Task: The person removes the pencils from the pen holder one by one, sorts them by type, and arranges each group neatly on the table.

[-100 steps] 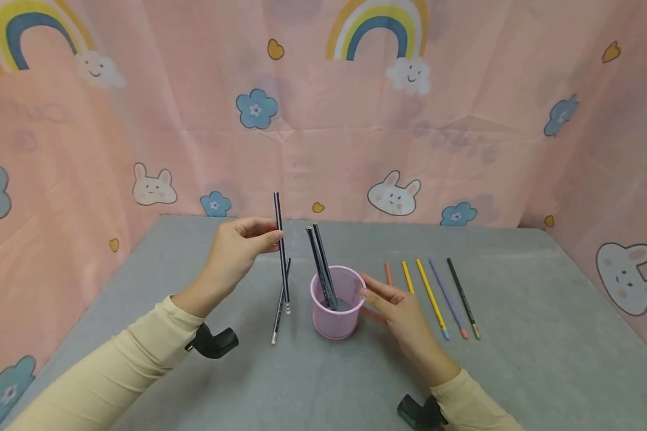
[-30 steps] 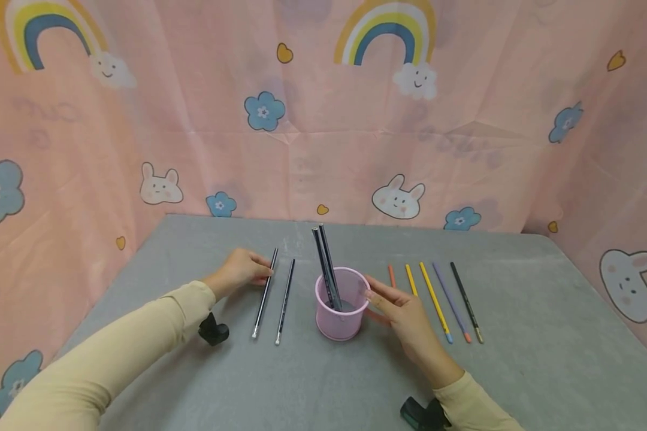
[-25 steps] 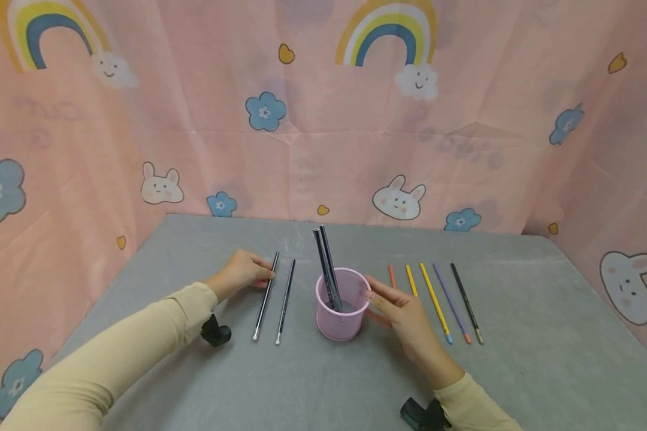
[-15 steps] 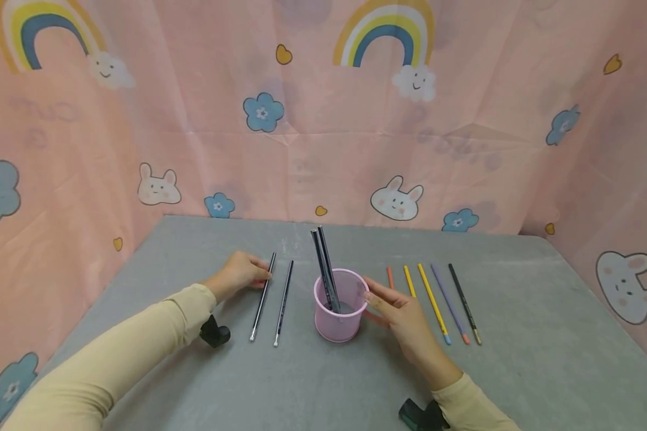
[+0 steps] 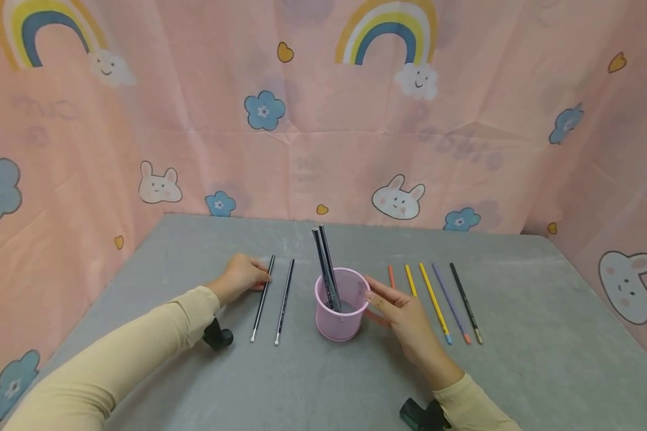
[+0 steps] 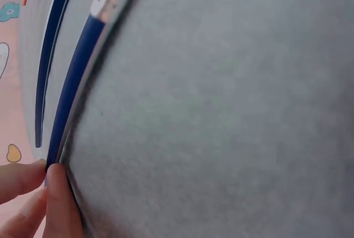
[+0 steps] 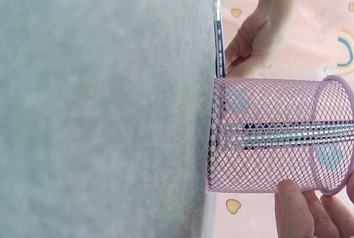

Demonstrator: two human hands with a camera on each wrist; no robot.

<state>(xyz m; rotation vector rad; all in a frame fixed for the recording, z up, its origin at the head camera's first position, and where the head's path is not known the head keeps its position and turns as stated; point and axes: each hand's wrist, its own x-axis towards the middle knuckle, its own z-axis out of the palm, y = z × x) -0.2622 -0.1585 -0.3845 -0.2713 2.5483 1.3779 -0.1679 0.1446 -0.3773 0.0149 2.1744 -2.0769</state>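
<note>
My left hand (image 5: pixel 239 278) pinches the far end of a dark striped pencil (image 5: pixel 261 308) that lies on the table, its white eraser end toward me. In the left wrist view, the thumb and fingers meet on that pencil's blue shaft (image 6: pixel 72 83). Just to its right lies a second dark pencil (image 5: pixel 284 303), roughly parallel and apart from it. My right hand (image 5: pixel 407 320) holds the right side of a pink mesh pen cup (image 5: pixel 336 328), thumb near the rim. Two dark pencils (image 5: pixel 326 263) lean inside the cup, eraser ends down as the right wrist view shows.
Right of the cup lie an orange pencil (image 5: pixel 392 275), two yellow pencils (image 5: pixel 434 302), a purple pencil (image 5: pixel 452 303) and a black pencil (image 5: pixel 466 303), side by side. The right hand partly covers the leftmost ones. A pink printed curtain (image 5: pixel 313 149) hangs behind the grey table (image 5: pixel 302 389).
My left hand has lowered its pencil from upright above the other pencil to flat on the table at its left, then drawn it slightly nearer. The right hand and cup have stayed put.
</note>
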